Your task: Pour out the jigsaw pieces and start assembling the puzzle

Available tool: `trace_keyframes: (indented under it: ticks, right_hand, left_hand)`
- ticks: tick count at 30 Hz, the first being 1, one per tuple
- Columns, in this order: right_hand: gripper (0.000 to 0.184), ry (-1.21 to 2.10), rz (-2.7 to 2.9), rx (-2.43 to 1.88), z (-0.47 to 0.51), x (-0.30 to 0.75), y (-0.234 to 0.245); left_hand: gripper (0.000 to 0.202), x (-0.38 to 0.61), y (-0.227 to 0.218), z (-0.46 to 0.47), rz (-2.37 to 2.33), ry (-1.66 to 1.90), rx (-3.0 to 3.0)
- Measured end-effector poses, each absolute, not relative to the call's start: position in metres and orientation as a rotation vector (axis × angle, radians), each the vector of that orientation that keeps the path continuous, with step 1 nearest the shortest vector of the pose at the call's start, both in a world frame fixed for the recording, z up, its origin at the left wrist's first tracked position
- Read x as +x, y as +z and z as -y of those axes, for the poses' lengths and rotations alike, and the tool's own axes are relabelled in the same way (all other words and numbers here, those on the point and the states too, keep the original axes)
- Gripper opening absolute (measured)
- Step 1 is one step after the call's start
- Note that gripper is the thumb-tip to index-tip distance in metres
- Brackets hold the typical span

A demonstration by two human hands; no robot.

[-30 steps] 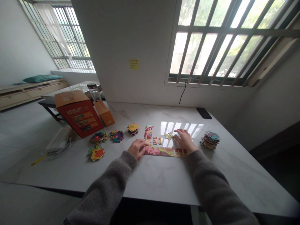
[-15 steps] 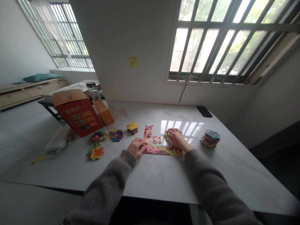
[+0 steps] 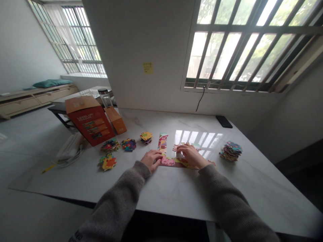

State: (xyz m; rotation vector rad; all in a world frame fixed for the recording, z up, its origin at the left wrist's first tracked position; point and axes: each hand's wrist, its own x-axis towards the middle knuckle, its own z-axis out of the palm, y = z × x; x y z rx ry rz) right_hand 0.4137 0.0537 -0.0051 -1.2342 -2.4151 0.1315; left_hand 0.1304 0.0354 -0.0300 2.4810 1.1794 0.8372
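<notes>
A partly joined jigsaw puzzle lies in an L shape on the white marbled table, with a left column and a pink bottom row. My left hand lies at its lower left corner, fingers stretched out and touching the edge. Inside the L, my right hand reaches over the bottom row. Its bent fingertips are on a puzzle piece, which they partly cover. Another pale green piece shows behind that hand; whether the two are joined is hidden.
Several piles of puzzle pieces lie to the left, and a tall stack stands at the right. A red puzzle box, a smaller orange box and a white power strip are farther left. A black phone lies at the back right.
The loose piece inside the L has shifted right, away from the left column. My right hand's fingers have come down onto it. My left hand stays at the corner; the view has turned slightly left.
</notes>
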Motion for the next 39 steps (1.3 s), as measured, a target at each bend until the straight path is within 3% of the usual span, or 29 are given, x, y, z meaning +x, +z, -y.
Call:
trace_keyframes:
  ticks: [5, 10, 16, 22, 33, 36, 39]
  right_hand:
    - [0.031, 0.111, 2.383, -1.301, -0.052, 0.415, -0.009]
    - [0.033, 0.137, 2.382, -1.299, -0.044, 0.413, -0.003]
    - [0.038, 0.146, 2.408, -1.256, -0.044, 0.416, -0.005]
    - [0.034, 0.158, 2.410, -1.230, -0.047, 0.415, -0.007]
    - [0.028, 0.122, 2.372, -1.276, -0.047, 0.415, -0.006]
    - [0.027, 0.123, 2.370, -1.267, -0.045, 0.414, -0.004]
    - [0.025, 0.111, 2.355, -1.272, -0.045, 0.415, -0.006]
  left_hand:
    - [0.023, 0.130, -0.027, -0.033, -1.203, 0.831, 2.470]
    - [0.038, 0.121, -0.012, -0.016, -1.516, 1.034, 2.357]
    - [0.025, 0.054, 0.010, 0.010, -2.033, 1.155, 2.177]
    - [0.054, -0.028, 0.010, 0.028, -2.723, 0.886, 1.645]
    - [0.063, -0.046, -0.009, 0.030, -2.593, 0.476, 1.714]
    - [0.057, -0.049, -0.007, 0.030, -2.542, 0.405, 1.716]
    - [0.045, -0.044, -0.009, 0.032, -2.422, 0.583, 1.806]
